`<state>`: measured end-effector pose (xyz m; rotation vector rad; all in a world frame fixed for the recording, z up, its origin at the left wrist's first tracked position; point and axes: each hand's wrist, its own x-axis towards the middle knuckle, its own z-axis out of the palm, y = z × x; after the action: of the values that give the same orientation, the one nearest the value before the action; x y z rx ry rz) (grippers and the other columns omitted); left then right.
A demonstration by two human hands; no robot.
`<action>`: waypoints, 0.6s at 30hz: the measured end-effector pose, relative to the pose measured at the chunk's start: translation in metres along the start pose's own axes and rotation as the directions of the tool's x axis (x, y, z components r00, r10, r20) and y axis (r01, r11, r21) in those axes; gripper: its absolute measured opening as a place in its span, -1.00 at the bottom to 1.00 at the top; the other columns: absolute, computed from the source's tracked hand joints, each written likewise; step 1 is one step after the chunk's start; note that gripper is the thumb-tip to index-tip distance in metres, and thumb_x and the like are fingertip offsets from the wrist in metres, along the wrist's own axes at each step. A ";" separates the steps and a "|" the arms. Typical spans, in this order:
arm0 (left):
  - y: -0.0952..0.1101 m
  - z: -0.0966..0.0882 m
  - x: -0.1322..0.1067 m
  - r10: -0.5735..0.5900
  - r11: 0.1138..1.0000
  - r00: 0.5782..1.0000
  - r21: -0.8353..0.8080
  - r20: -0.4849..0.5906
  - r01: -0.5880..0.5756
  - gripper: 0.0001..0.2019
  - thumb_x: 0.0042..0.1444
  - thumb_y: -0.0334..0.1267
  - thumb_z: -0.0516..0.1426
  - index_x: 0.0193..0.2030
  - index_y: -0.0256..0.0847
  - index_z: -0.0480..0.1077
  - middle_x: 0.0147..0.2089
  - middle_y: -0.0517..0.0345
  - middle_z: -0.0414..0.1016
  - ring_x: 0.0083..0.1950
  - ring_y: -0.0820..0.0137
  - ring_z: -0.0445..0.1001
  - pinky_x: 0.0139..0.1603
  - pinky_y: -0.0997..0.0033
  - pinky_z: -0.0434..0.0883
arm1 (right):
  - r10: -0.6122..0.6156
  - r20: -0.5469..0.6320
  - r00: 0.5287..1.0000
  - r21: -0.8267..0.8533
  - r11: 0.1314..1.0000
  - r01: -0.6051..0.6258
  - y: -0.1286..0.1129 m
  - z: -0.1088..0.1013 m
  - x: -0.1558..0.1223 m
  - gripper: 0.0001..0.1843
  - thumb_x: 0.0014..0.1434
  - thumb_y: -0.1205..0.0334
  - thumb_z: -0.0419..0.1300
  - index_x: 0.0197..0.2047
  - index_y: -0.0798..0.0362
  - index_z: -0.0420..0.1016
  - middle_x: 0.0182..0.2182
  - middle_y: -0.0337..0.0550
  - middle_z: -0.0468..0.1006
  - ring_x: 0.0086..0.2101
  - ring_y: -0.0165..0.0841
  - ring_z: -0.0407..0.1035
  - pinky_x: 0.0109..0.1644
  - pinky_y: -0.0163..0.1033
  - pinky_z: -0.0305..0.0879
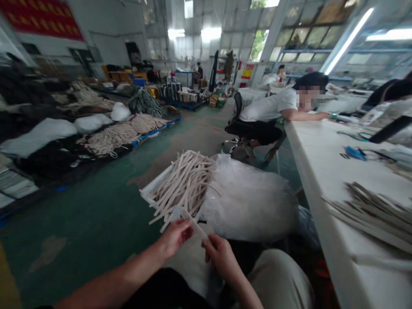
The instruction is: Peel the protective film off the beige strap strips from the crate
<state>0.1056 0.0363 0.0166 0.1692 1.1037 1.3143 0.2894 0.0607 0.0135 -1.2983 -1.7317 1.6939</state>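
Observation:
A thin white strip (pixel 197 225) slants between my two hands over my lap. Its lower end is pinched between the thumb and fingers of my right hand (pixel 220 254). My left hand (pixel 175 237) is closed beside the strip's upper part, fingers curled. A small translucent piece (pixel 178 212) shows just above these fingers; whether they grip it or the strip I cannot tell. Just beyond my hands, long beige fabric-like strips (pixel 185 180) lie heaped in a white bin (pixel 148 194), some hanging over its near edge.
A large translucent plastic bag (pixel 251 199) bulges right of the bin. Along my right runs a white table (pixel 309 146) bearing more flat strips (pixel 373 214) and a blue item (pixel 355 153). A seated person (pixel 268 107) leans on it. Bundles (pixel 112 137) lie on pallets at left.

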 end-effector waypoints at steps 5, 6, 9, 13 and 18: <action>-0.011 -0.002 -0.001 0.078 0.993 0.994 0.083 0.075 -0.084 -0.54 -0.30 0.01 0.54 -0.40 -0.28 0.57 -0.39 0.12 0.54 -0.34 0.39 0.48 -0.23 0.41 0.40 | -0.061 0.063 0.996 0.091 0.994 0.055 0.011 -0.002 0.001 -0.30 0.12 -0.47 0.13 -0.25 0.08 0.49 -0.56 -0.20 0.50 -0.68 -0.45 0.26 -0.60 -0.35 0.14; -0.008 -0.004 0.001 0.109 0.988 0.994 0.105 0.023 -0.111 -0.53 -0.33 0.02 0.55 -0.40 -0.28 0.57 -0.41 0.15 0.52 -0.36 0.42 0.45 -0.25 0.44 0.38 | -0.062 0.066 0.996 0.100 0.993 0.055 0.014 -0.005 0.001 -0.28 0.10 -0.49 0.15 -0.15 0.07 0.50 -0.55 -0.20 0.52 -0.68 -0.43 0.27 -0.60 -0.34 0.15; -0.003 -0.006 0.000 0.140 0.975 0.989 0.180 -0.040 -0.130 -0.53 -0.37 0.02 0.55 -0.42 -0.25 0.57 -0.45 0.19 0.47 -0.41 0.46 0.37 -0.32 0.46 0.31 | -0.061 -0.027 0.998 0.095 0.993 0.064 0.020 -0.009 0.004 -0.20 0.06 -0.50 0.18 0.07 0.01 0.48 -0.57 -0.22 0.52 -0.71 -0.40 0.23 -0.61 -0.30 0.14; -0.014 0.000 -0.009 0.035 0.978 0.979 0.196 0.202 -0.076 -0.66 -0.14 0.01 0.47 -0.41 -0.21 0.60 -0.41 0.08 0.54 -0.41 0.38 0.43 -0.32 0.39 0.32 | -0.086 -0.085 0.993 0.110 0.989 0.095 0.017 0.002 0.008 -0.17 -0.04 -0.48 0.25 0.10 -0.05 0.50 -0.58 -0.22 0.50 -0.73 -0.35 0.20 -0.65 -0.24 0.15; -0.020 -0.004 -0.001 0.029 0.999 0.998 -0.040 -0.053 -0.031 -0.58 -0.37 -0.13 0.57 -0.42 -0.20 0.53 -0.46 0.21 0.48 -0.45 0.47 0.40 -0.39 0.50 0.32 | -0.180 -0.248 0.952 0.090 0.974 0.207 0.015 -0.004 0.002 -0.22 -0.01 -0.45 0.25 0.09 -0.07 0.58 -0.65 -0.22 0.43 -0.67 -0.24 0.31 -0.59 -0.18 0.28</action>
<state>0.1171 0.0275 0.0017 0.1216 1.1216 1.3739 0.2964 0.0623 -0.0007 -1.1837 -1.5436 1.4406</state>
